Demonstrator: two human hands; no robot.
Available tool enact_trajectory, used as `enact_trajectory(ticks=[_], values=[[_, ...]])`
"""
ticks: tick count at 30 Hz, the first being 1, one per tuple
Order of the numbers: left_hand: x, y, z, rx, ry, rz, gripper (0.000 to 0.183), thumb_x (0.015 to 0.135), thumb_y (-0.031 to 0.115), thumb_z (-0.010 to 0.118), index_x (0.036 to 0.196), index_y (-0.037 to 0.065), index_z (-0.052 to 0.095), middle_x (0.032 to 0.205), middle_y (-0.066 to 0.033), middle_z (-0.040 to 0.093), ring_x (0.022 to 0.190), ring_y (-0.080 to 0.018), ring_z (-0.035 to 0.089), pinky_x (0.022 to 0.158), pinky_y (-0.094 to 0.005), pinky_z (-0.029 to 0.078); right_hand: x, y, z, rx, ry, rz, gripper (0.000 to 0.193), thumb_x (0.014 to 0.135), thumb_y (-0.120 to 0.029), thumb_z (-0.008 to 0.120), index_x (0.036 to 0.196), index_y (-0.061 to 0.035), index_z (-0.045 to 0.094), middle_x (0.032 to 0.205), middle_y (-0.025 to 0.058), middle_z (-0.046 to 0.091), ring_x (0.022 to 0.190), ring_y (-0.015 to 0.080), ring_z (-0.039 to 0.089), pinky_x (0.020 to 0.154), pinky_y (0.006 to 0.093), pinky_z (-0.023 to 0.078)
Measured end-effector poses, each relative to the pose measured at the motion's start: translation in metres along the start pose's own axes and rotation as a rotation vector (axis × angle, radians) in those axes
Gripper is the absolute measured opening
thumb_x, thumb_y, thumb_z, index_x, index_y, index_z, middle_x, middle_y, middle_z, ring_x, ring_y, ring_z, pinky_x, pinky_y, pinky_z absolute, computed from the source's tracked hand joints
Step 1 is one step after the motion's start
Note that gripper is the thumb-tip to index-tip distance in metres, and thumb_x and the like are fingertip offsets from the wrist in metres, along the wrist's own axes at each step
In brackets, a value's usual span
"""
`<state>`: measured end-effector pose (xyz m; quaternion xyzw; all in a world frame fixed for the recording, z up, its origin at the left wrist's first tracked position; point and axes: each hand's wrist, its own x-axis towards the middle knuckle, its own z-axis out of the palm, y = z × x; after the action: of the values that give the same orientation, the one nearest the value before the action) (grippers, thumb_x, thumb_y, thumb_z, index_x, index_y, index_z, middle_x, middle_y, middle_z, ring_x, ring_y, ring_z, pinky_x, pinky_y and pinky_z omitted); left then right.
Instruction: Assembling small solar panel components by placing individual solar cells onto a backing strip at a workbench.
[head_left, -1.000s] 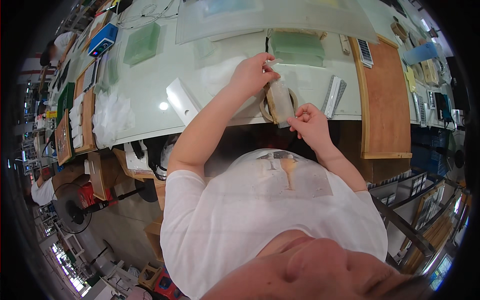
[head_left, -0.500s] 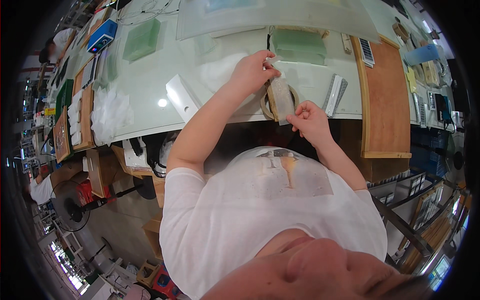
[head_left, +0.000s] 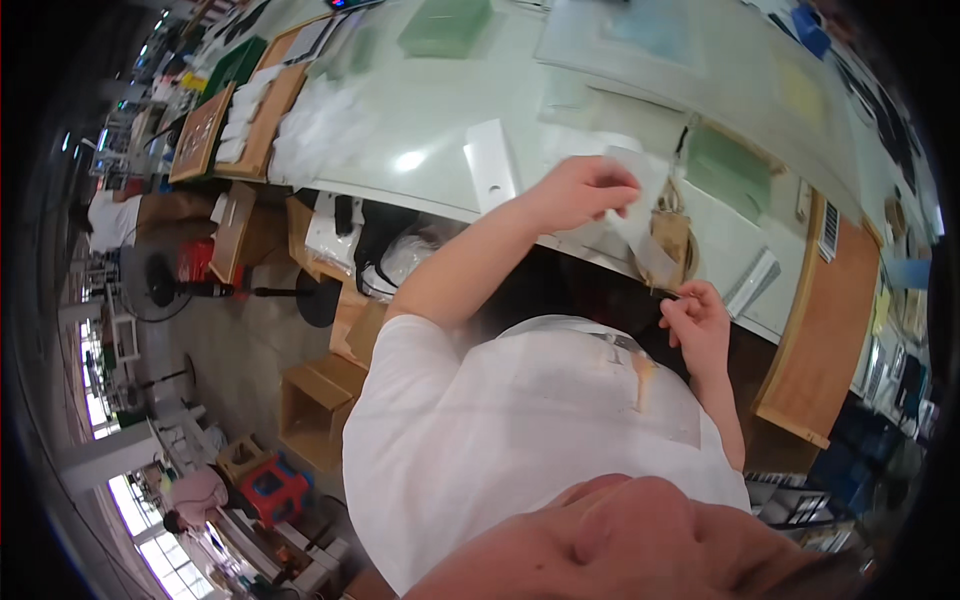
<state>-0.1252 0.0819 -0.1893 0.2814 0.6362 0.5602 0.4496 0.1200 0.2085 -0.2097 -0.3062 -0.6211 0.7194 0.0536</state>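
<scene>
My left hand (head_left: 592, 194) is over the table's near part, its fingers bunched on a thin translucent film (head_left: 632, 165) that blurs into the pale tabletop. By the table's front edge is my right hand (head_left: 700, 322), thumb and forefinger pinched together. A small dark sliver shows at those fingertips, too small to name. Between the hands, a brown block-like piece (head_left: 670, 232) lies within a tan tape roll (head_left: 694, 262). A clear strip (head_left: 655, 262) crosses beside it.
On the pale table (head_left: 400, 200) lie a white channel-shaped part (head_left: 490, 165), crumpled white film (head_left: 325, 130), green blocks (head_left: 735, 170) and silvery strips (head_left: 752, 283). A large translucent sheet (head_left: 690, 60) spans the far side. A wood-edged board (head_left: 820, 320) is at right; a fan (head_left: 160, 280) stands left.
The view has swung, shifting the bench rightward and tilting it. My left hand has come away from the brown piece. My right hand has drawn back from the clear strip's end.
</scene>
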Motion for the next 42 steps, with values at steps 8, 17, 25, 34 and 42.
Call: enact_trajectory(ticks=[8,17,25,34,42], values=[[-0.120,0.017,-0.243,0.631,1.096,0.026,0.034,0.089,0.031,0.060,0.105,0.001,0.066,0.090,-0.0066,0.067,0.084,-0.0158,0.061,0.077,-0.0301,0.047,-0.001,0.005,0.000,0.036,-0.028,0.033,0.020,0.085,-0.006,0.066,0.100,-0.0038,0.053,0.076,0.0007,0.060,0.065,0.0048,0.056,0.047,0.0175,0.040],[-0.043,-0.022,-0.178,1.239,0.771,0.471,0.030,0.078,0.021,0.072,0.104,0.007,0.065,0.110,-0.0124,0.062,0.104,-0.0304,0.057,0.091,-0.0386,0.045,-0.001,0.002,0.011,-0.020,-0.059,0.008,0.013,0.085,-0.004,0.065,0.095,-0.0031,0.056,0.076,0.0005,0.060,0.064,0.0038,0.055,0.048,0.0171,0.042],[0.017,-0.039,-0.065,1.261,0.184,0.802,0.024,0.075,0.008,0.067,0.099,0.006,0.064,0.102,-0.0082,0.063,0.100,-0.0293,0.058,0.086,-0.0370,0.050,-0.009,0.002,-0.001,-0.049,-0.046,-0.020,0.011,0.086,-0.006,0.065,0.093,-0.0032,0.057,0.075,-0.0008,0.059,0.064,0.0021,0.054,0.049,0.0164,0.043],[0.022,-0.037,-0.076,0.983,0.078,0.459,0.013,0.083,0.013,0.059,0.091,0.002,0.064,0.102,-0.0085,0.063,0.099,-0.0289,0.058,0.085,-0.0362,0.048,-0.006,0.006,-0.001,-0.007,-0.050,-0.029,0.012,0.086,-0.007,0.065,0.094,-0.0030,0.057,0.077,-0.0004,0.060,0.065,0.0029,0.055,0.050,0.0165,0.043],[0.022,-0.033,-0.074,1.070,0.064,0.577,0.014,0.081,0.016,0.063,0.090,0.005,0.064,0.099,-0.0080,0.063,0.095,-0.0285,0.058,0.081,-0.0372,0.048,-0.007,0.010,-0.001,-0.009,-0.042,-0.044,0.012,0.086,-0.006,0.065,0.094,-0.0032,0.057,0.077,-0.0001,0.060,0.066,0.0033,0.055,0.050,0.0167,0.043]])
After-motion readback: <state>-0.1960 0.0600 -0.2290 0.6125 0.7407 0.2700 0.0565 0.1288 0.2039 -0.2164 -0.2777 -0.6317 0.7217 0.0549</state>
